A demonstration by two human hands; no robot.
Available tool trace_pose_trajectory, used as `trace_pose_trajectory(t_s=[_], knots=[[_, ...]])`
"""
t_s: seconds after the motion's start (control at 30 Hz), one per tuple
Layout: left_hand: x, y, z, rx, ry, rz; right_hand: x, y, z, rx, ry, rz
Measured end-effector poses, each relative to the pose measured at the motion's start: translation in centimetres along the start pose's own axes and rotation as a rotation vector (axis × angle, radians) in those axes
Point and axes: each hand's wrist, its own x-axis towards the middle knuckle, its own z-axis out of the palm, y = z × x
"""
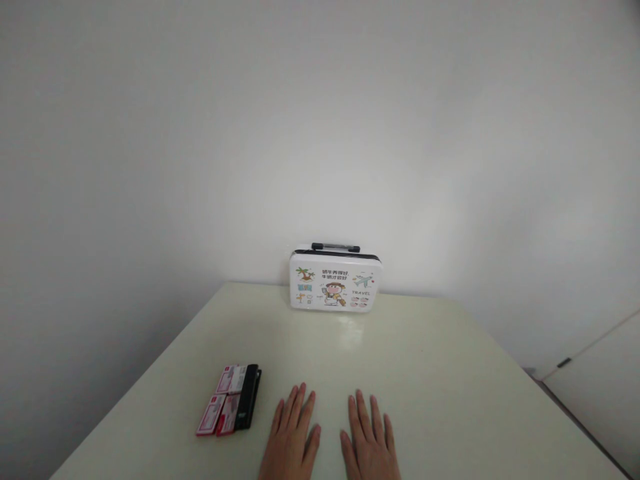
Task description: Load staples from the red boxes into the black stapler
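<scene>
My left hand [289, 437] lies flat on the table, fingers spread and pointing forward, with nothing in it. Palm down beside it, my right hand [370, 440] is also open and bare. Just left of my left hand, apart from it, is a black stapler [247, 398] lying lengthwise. Against the stapler's left side sit several small red-and-white boxes [210, 415], laid close together in a block. Neither hand touches these things.
At the table's [425, 373] far edge, a white case [336, 283] with cartoon prints stands upright against the wall [320, 133]. Along its top is a black-ended, clear bar [335, 247], either a pen or a handle. A white panel with a dark handle [564, 363] is at right.
</scene>
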Motion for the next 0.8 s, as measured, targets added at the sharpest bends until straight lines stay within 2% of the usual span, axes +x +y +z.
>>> trace_pose_trajectory(t_s=[0.43, 0.63, 0.8], knots=[[-0.2, -0.4, 0.6, -0.038, 0.059, 0.018, -0.3, 0.0, 1.7, 0.056, 0.136, 0.024], [-0.2, -0.3, 0.3, -0.025, 0.047, 0.009, -0.1, 0.8, 1.3, 0.060, 0.039, -0.022], [-0.2, -0.1, 0.2, -0.054, 0.038, -0.010, -0.1, 0.8, 0.9, 0.055, 0.018, -0.014]])
